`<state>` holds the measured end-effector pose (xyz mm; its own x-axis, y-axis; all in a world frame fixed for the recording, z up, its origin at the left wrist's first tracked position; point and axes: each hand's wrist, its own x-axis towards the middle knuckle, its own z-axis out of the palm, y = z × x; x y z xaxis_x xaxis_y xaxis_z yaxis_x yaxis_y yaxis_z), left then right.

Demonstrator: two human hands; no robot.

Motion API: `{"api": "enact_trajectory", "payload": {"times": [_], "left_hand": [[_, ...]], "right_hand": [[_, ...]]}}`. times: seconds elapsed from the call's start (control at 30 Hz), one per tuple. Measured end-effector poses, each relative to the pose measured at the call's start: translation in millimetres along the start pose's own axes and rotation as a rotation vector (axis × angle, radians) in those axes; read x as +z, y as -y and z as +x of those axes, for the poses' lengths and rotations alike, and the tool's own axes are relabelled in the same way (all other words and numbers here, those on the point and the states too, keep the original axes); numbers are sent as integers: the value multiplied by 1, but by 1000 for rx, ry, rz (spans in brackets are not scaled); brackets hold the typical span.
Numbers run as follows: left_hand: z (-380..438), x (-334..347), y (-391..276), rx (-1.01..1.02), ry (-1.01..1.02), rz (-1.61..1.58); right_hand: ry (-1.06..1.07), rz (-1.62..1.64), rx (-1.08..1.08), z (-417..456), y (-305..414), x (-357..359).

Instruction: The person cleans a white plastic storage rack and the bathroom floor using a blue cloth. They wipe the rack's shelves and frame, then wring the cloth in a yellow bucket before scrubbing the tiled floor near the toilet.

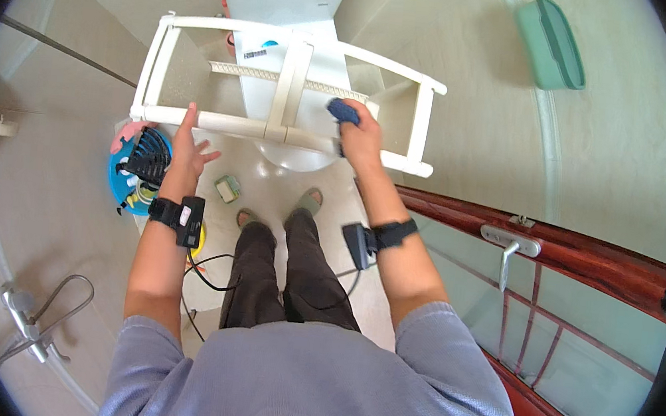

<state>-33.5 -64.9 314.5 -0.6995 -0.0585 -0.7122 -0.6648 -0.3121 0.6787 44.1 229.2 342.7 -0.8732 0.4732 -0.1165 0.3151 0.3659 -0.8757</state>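
Note:
A cream plastic rack (276, 130) with two open bays spans the space before me, over the white toilet (296, 157). My right hand (364, 136) is closed around a dark blue cloth (343, 111) at the rack's near rail, right of the middle post; a bit of dark material also shows below the rail. My left hand (188, 155) is at the left part of the same rail, fingers spread, one finger reaching up across it. Whether it bears any of the rack's weight is unclear. What supports the rack is hidden.
A blue basin (112, 178) with a black slatted item (149, 154) and bottles stands at left. A soap dish (227, 189) lies on the floor near my feet. At right are a red-framed door (592, 266) and a green wall bin (544, 48); a shower mixer (26, 329) is lower left.

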Motion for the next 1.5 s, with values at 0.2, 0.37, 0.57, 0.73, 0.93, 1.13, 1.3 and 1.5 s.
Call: {"api": "enact_trajectory", "payload": {"times": [0.2, 0.37, 0.57, 0.73, 0.93, 1.13, 1.3, 1.5], "left_hand": [[50, -3, 7, -235, 172, -181], [40, 1, 17, -173, 138, -427], [7, -25, 43, -208, 262, -432], [-15, -41, 48, -210, 268, -397], [-45, -91, 86, -417, 295, -305], [-68, -113, 117, -405, 323, -339], [-85, -100, 104, -318, 349, -341], [-134, -43, 31, -53, 470, -245]], "right_hand": [[132, 124, 261, 80, 7, 95], [199, -45, 336, 92, 16, 93], [369, -165, 306, 91, 32, 88], [278, -337, 271, 49, 60, 87], [63, -288, 213, -53, 50, 79], [-117, -257, 48, -120, 35, 77], [-181, -217, -95, -118, 49, 64], [-187, 28, -30, -84, 74, 18]]}}
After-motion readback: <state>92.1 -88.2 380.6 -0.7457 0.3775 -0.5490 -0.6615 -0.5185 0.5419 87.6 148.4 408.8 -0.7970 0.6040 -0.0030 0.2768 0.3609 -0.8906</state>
